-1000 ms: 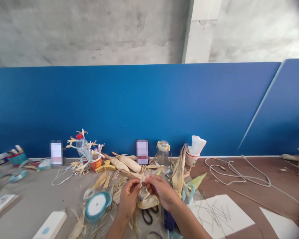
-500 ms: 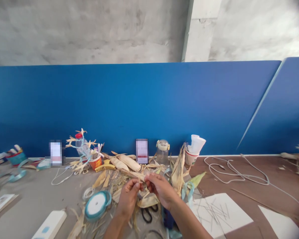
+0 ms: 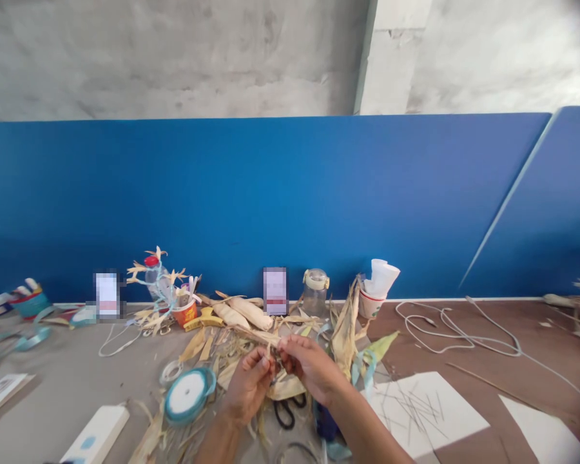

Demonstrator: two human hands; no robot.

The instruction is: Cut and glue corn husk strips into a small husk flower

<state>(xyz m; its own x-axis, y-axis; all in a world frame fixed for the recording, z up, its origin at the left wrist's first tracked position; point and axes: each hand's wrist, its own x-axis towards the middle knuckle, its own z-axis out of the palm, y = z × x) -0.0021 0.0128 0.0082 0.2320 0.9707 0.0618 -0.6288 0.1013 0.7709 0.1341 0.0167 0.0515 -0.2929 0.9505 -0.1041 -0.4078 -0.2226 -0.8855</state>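
Close together over the pile of husks, both hands pinch a pale strip of dried corn husk [image 3: 256, 334]. My left hand [image 3: 251, 381] is closed on its lower end, thumb against fingertips. The fingers of my right hand [image 3: 309, 362] grip the strip just to the right, and its other end points up and left. Beneath them lie loose dried husks [image 3: 289, 388] and black-handled scissors [image 3: 285, 414], partly covered. A spool of blue ribbon [image 3: 186, 394] lies left of my left hand. The exact spot where the fingers meet the strip is partly hidden.
Behind the hands stand a phone [image 3: 275, 291], a clear bottle [image 3: 315, 293] and a paper cup [image 3: 371, 303]. White paper with thin sticks [image 3: 420, 412] lies at right, near a white cable [image 3: 464, 338]. At left are a white power strip [image 3: 96, 435] and an orange cup [image 3: 185, 313].
My left hand has shifted slightly, and a short piece of husk now shows upright between its fingertips. My right hand keeps nearly the same place and hold.
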